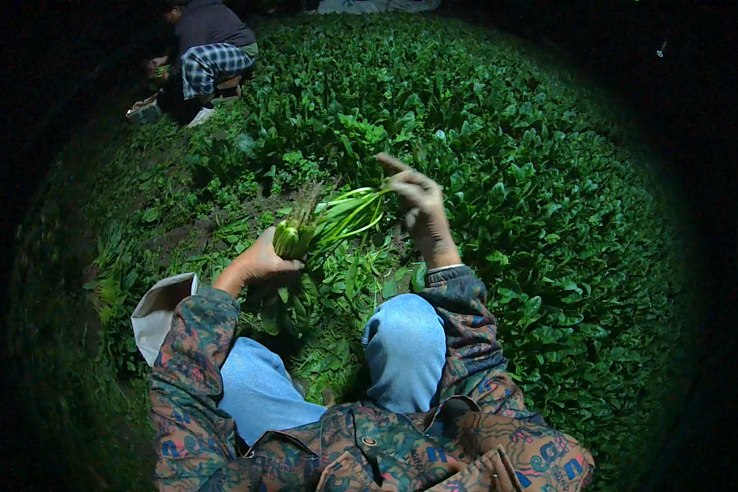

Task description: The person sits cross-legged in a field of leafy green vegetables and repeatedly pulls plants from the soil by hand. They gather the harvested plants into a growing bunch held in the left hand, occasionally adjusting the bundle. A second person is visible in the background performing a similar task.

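Note:
My left hand (pixel 260 259) is closed around a bundle of leafy greens (pixel 294 237), its cut or rooted stem ends pointing up and the leaves hanging below. To the right, my right hand (pixel 419 195) grips the ends of several long pale-green stems (pixel 360 212) between its fingers, with one finger stretched out. Those stems reach across to the bundle, their leafy part beside it. Some blur covers the right fingers and the roots above the bundle.
Dense leafy green plants (pixel 547 203) grow ahead and to the right. Loose greens lie on the soil between my knees (pixel 404 350). A white container (pixel 160 313) stands by my left forearm. A person (pixel 212 55) sits low at the upper left beside a small basket (pixel 144 111).

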Demonstrator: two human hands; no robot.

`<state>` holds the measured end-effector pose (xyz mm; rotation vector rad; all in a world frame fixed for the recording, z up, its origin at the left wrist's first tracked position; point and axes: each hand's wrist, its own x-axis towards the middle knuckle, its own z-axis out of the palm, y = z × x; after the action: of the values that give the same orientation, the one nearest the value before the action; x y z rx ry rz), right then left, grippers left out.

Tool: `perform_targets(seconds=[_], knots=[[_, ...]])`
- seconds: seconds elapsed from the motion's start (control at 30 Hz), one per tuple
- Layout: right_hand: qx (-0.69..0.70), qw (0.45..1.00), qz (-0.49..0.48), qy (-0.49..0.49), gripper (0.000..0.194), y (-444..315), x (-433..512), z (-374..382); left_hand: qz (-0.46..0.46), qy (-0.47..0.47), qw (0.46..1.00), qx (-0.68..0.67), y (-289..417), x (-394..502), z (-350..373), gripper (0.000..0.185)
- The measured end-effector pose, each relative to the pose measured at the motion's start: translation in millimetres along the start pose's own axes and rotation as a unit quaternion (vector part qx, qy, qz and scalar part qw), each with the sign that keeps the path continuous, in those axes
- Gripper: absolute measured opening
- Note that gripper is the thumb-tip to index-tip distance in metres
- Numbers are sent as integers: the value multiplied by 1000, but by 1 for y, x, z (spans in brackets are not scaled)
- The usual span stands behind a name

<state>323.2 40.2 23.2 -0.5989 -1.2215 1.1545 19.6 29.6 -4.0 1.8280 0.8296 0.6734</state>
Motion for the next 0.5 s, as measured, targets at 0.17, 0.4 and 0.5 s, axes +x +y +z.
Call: perform_targets(seconds=[0.17, 0.4, 0.5], knots=[[139, 982, 28, 124, 21, -13, -3, -23, -105, 37, 991, -72, 9, -11, -13, 46], [-48, 990, 125, -48, 48, 21, -6, -12, -125, 40, 985, -108, 16, -9, -12, 37], [-85, 991, 100, 3, 36, 23, -4, -17, -138, 40, 982, -119, 18, -10, -12, 36]])
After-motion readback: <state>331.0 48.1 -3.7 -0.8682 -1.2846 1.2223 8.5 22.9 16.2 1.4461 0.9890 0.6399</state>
